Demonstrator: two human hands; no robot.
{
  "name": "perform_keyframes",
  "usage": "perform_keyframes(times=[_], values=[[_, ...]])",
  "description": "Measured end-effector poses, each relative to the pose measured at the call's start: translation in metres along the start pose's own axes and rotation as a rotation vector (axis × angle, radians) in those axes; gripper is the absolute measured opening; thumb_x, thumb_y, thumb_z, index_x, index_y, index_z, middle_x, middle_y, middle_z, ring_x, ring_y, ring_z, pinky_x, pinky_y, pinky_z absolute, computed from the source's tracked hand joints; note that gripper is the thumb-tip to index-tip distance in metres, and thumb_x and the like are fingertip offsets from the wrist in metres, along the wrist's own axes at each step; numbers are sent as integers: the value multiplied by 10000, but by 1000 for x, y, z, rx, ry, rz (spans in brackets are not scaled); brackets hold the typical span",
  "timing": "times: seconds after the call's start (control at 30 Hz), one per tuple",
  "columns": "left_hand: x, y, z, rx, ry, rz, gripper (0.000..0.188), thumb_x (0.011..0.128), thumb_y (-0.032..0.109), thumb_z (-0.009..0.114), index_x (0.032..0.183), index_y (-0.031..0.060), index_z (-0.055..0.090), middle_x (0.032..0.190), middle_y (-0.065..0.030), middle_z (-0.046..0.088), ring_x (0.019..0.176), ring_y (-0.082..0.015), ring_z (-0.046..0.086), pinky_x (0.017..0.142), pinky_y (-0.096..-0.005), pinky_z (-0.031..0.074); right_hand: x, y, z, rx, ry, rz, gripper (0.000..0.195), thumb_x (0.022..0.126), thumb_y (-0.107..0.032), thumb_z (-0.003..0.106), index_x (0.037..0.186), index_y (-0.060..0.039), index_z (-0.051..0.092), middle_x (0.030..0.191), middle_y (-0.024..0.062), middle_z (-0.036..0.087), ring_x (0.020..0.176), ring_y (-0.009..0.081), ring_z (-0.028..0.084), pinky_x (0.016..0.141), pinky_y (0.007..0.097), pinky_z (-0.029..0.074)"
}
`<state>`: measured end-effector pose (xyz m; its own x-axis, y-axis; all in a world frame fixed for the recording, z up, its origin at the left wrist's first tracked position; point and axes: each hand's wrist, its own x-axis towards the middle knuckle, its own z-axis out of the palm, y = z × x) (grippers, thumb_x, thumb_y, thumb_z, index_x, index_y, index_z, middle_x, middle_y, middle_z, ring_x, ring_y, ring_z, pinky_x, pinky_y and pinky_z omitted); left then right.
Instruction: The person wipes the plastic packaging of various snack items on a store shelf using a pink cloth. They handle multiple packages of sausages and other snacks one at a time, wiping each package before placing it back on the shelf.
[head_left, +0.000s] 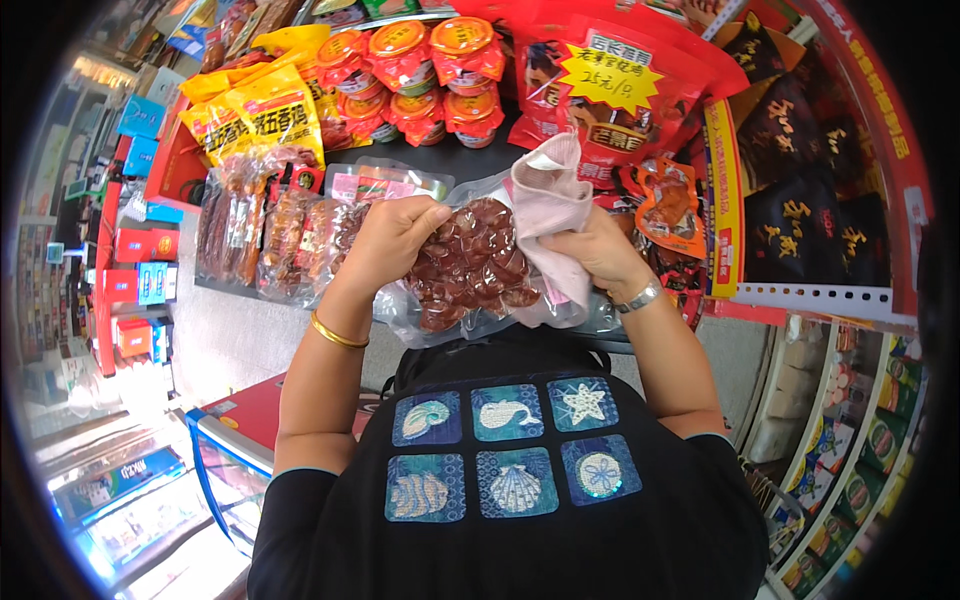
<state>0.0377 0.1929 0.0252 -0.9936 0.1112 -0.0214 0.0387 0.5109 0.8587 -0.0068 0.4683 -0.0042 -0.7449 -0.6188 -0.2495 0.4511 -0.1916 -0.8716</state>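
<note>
My left hand (403, 231) grips the upper left edge of a clear vacuum-sealed bag (476, 266) of dark red-brown meat pieces, thumb on top. A pale pink cloth (553, 225) is bunched in my right hand (598, 251) and lies over the bag's right edge. The bag is held up in front of my body, above the dark display counter (480, 157). Whether my right fingers also hold the bag beneath the cloth is hidden. Left of the bag lie more vacuum-packed meats (300, 232).
Behind stand stacked jars with orange lids (420, 75), yellow food bags (262, 112) and large red bags (600, 112) with a yellow price sign (611, 79). An orange packet (670, 206) lies at right, near dark pouches (787, 232). A shelf rack (832, 450) stands lower right, a glass display case (225, 480) lower left.
</note>
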Motion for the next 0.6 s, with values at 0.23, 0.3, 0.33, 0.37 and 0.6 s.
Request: perform_keyframes(times=[0.23, 0.3, 0.33, 0.37, 0.6], values=[[-19, -56, -105, -277, 648, -232, 278, 980, 245, 539, 847, 31, 657, 736, 10, 614, 626, -78, 576, 560, -240, 479, -40, 1, -70, 11, 343, -105, 299, 882, -50, 626, 1174, 3, 589, 1061, 68, 649, 907, 153, 645, 803, 280, 536], [-35, -96, -142, 22, 725, -187, 322, 983, 255, 539, 782, 21, 630, 739, 27, 584, 685, -41, 485, 609, -218, 401, -55, 1, -80, 79, 460, -168, 325, 885, -62, 626, 1198, 6, 571, 1086, 73, 633, 933, 156, 634, 802, 282, 532], [-44, -120, -155, -8, 714, -259, 315, 975, 254, 545, 798, 11, 640, 741, 27, 579, 691, -48, 479, 619, -228, 394, -61, -1, -82, 78, 489, -164, 343, 889, -67, 622, 1214, 17, 552, 1127, 81, 613, 978, 158, 622, 822, 283, 524], [-49, -138, -160, -39, 698, -330, 311, 967, 253, 552, 813, 1, 651, 743, 27, 573, 696, -55, 474, 629, -237, 388, -65, 1, -83, 68, 520, -178, 345, 889, -67, 620, 1215, 20, 550, 1133, 82, 610, 986, 159, 619, 829, 286, 522], [-69, -236, -140, 64, 514, -574, 334, 915, 273, 597, 927, -51, 679, 834, -76, 671, 793, -125, 578, 728, -303, 452, -82, 13, -84, 64, 566, -129, 368, 892, -76, 621, 1232, 27, 529, 1151, 91, 599, 1029, 172, 606, 868, 299, 507]])
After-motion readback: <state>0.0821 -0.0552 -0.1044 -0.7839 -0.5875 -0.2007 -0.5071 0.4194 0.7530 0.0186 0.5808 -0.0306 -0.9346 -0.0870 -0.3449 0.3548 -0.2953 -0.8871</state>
